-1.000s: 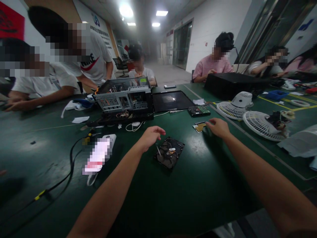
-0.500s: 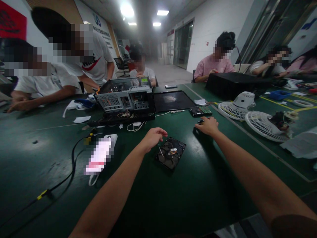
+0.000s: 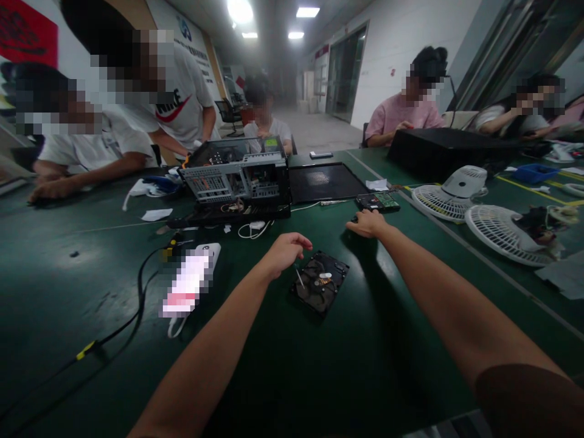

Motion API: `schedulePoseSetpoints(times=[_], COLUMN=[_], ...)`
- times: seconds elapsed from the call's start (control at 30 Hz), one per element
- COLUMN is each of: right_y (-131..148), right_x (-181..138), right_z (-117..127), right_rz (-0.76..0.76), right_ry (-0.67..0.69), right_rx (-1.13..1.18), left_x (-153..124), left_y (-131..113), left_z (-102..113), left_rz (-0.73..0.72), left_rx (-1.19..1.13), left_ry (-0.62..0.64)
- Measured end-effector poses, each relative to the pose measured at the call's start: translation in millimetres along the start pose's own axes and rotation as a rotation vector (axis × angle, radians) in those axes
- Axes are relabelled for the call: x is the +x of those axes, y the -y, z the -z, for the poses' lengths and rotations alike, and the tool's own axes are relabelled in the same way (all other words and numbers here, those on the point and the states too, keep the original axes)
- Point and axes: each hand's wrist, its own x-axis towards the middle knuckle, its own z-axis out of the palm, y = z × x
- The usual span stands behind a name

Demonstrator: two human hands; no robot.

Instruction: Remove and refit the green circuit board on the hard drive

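Note:
A dark hard drive (image 3: 314, 292) lies flat on the green table in front of me. My left hand (image 3: 285, 250) is at its far left corner, fingers curled around a small screwdriver (image 3: 300, 278); its handle is mostly hidden, and its thin shaft slants down over the drive. Farther off to the right, my right hand (image 3: 367, 224) reaches low over the table, its fingers closed on a small dark thing (image 3: 354, 219) too unclear to name. Just beyond that hand is a second hard drive (image 3: 387, 202) with a green circuit board.
An opened computer case (image 3: 237, 182) stands ahead, beside a black side panel (image 3: 326, 181). A phone (image 3: 189, 283) and black cable (image 3: 142, 286) lie left. White fan parts (image 3: 497, 234) and a black case (image 3: 451, 152) are right. Several people sit or stand around the table.
My right hand has shifted left and slightly away from me, still closed on the small dark thing. The left hand stays by the drive. The whole view has turned slightly.

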Motion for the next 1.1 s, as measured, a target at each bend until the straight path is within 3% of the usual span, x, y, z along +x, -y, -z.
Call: schedulePoseSetpoints(times=[0.33, 0.67, 0.8, 0.9, 0.97, 1.1], right_y=[3, -21, -31, -27, -16, 14], right_x=[-10, -57, -65, -70, -78, -101], right_z=[3, 13, 23, 27, 25, 11], right_rz=[-0.039, -0.047, -0.05, -0.014, 0.005, -0.006], right_ry=[0.035, 0.072, 0.008, -0.144, -0.227, -0.102], right_rx=[-0.029, -0.041, 0.018, 0.234, 0.525, 1.283], left_x=[0, -4, -2, -1, -3, -12], left_y=[1, -5, -3, 0, 1, 1], left_z=[0, 6, 9, 15, 23, 45], left_rz=[-0.02, -0.029, -0.043, -0.059, -0.044, 0.032], left_rx=[0.009, -0.012, 0.003, 0.033, 0.098, 0.402], left_ry=[0.007, -0.01, -0.012, 0.01, 0.058, 0.107])
